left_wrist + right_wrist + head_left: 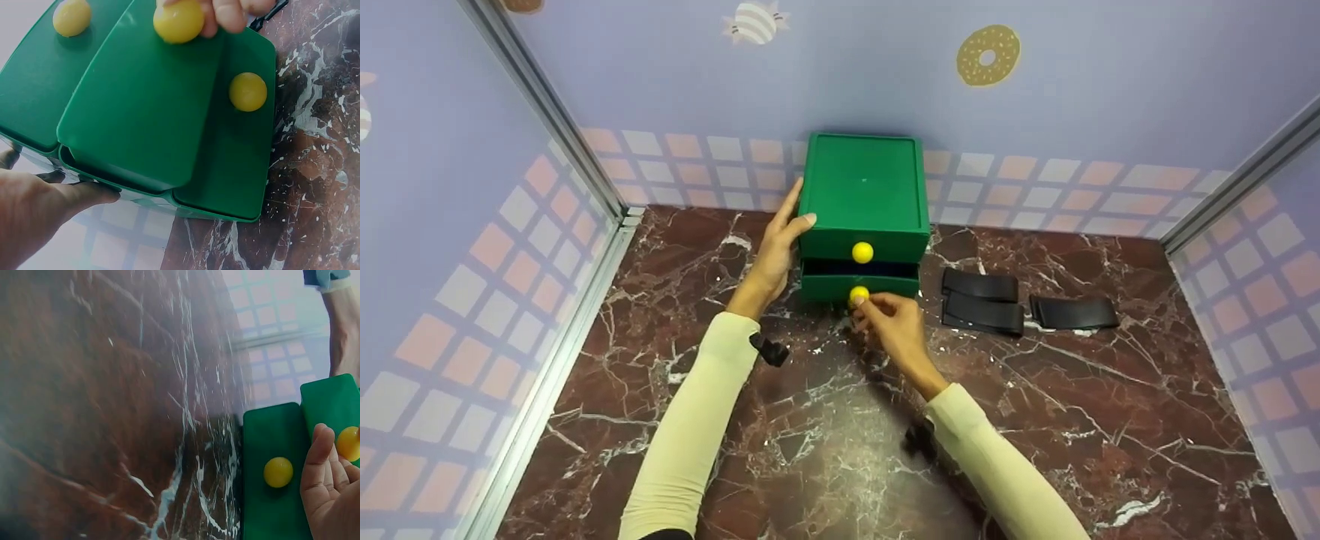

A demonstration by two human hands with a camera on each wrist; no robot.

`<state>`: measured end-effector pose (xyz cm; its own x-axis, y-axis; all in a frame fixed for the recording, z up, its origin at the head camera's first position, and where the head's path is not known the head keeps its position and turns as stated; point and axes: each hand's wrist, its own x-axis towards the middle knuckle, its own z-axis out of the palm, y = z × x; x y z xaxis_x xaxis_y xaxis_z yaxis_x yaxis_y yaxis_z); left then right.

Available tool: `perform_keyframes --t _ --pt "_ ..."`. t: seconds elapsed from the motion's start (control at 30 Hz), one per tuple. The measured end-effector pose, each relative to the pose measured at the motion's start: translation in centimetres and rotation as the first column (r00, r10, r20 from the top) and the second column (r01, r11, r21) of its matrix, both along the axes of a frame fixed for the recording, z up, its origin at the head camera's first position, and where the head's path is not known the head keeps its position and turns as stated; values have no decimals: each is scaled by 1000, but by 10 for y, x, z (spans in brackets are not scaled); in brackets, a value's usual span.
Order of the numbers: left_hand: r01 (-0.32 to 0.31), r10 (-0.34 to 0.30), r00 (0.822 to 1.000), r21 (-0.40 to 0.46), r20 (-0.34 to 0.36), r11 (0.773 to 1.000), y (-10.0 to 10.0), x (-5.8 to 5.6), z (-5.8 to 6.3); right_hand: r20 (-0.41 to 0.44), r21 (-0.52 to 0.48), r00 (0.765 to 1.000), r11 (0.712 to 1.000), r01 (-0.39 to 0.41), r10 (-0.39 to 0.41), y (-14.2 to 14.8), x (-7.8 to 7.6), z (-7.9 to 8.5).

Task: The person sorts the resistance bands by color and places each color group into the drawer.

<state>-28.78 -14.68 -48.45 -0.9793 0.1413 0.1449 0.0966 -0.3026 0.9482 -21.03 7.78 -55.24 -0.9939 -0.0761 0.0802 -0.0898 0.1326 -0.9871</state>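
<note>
A green drawer cabinet (866,180) with round yellow knobs stands against the back wall. Its middle drawer (821,288) is partly pulled out; the left wrist view shows the bottom drawer (233,163) pushed in. My right hand (896,330) pinches the middle drawer's yellow knob (859,293) between thumb and fingers. Along the cabinet's left side lies my left hand (772,259), fingers extended against the side and thumb at the upper front edge. What the drawer holds is hidden in a dark gap.
To the right of the cabinet, two flat black pieces (981,311) overlap, with another black piece (1074,312) beside them. Brown marbled tabletop (825,457) spreads in front. Patterned lilac panels (870,67) enclose the back and both sides.
</note>
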Motion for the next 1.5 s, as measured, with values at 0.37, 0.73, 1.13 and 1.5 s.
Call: perform_keyframes --t 0.37,0.73,1.13,1.5 --pt "-17 17 1000 -4 4 1000 3 0 -1 -27 -3 999 999 38 -38 -2 -28 -2" --pt "-12 12 1000 -4 -1 1000 2 1 -1 21 -62 998 997 -55 57 0 -22 -15" --pt "-20 20 1000 1 -8 1000 2 2 0 290 -250 956 968 31 44 3 -26 -40" --pt "-29 29 999 -18 -17 999 2 -1 -1 323 -290 946 955 65 33 -4 -33 -39"
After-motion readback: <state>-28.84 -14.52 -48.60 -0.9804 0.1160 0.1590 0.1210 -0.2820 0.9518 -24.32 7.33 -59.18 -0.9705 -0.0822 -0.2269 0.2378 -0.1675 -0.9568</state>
